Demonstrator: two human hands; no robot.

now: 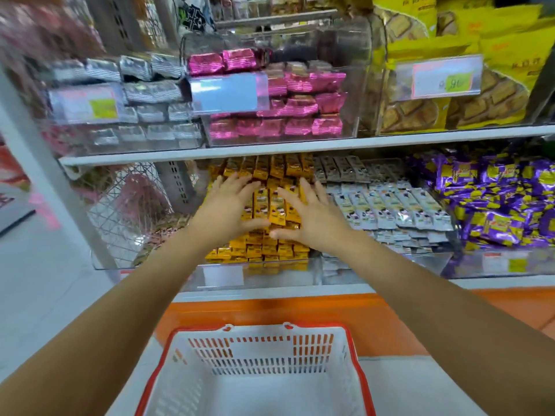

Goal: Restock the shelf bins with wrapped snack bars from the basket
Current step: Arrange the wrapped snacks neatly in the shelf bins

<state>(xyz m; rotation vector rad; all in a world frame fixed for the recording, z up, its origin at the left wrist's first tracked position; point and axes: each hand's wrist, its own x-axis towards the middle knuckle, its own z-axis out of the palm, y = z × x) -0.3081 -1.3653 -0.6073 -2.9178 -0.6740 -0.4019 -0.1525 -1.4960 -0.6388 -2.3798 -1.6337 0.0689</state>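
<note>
Yellow snack bars (271, 205) lie stacked in the lower shelf bin (270, 267), long axes running away from us; our left hand (229, 205) and right hand (313, 216) rest spread flat on them, equally near.

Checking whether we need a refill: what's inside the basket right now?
Inside the basket, only its bare white floor and slotted walls show, with nothing lying there. Its near end runs off the bottom of the picture, so that part cannot be checked.
</note>
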